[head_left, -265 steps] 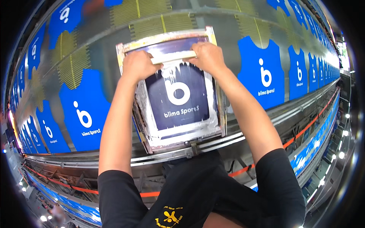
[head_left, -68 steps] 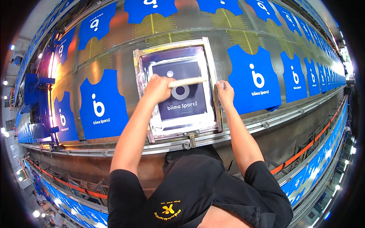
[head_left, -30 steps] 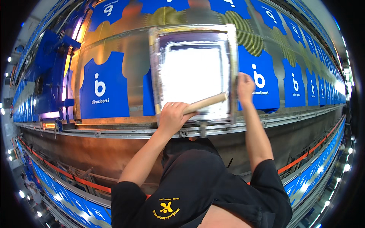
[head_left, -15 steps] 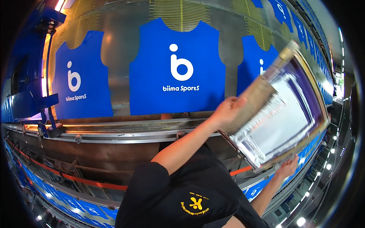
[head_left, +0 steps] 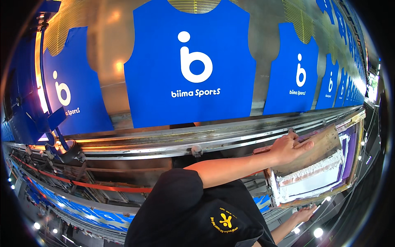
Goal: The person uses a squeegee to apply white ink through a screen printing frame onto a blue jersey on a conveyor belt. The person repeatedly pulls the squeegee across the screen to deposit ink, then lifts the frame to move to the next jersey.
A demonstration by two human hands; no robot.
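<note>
My left hand (head_left: 288,150) is closed on a flat wooden squeegee (head_left: 314,144), its thumb lying along the board. Thick white ink coats the squeegee's lower edge. Beneath it is a screen-printing frame (head_left: 354,154) with purple and white mesh, held beyond the table's near edge. At the frame's near side, my right hand (head_left: 303,215) has its fingers curled against the rim; the grip is partly hidden. A blue shirt panel (head_left: 230,78) with a white print lies flat on the table, left of the frame.
More printed blue panels lie along the table, one at the left (head_left: 78,82) and several receding right from a nearer one (head_left: 292,74). A metal rail (head_left: 164,150) edges the table. Blue equipment (head_left: 29,99) with a glowing lamp stands at left. Behind me runs an orange bar (head_left: 107,185).
The frame and squeegee have swung down and right, off the table's edge, uncovering the right-hand panel. Both my hands have moved with them, and the view has shifted.
</note>
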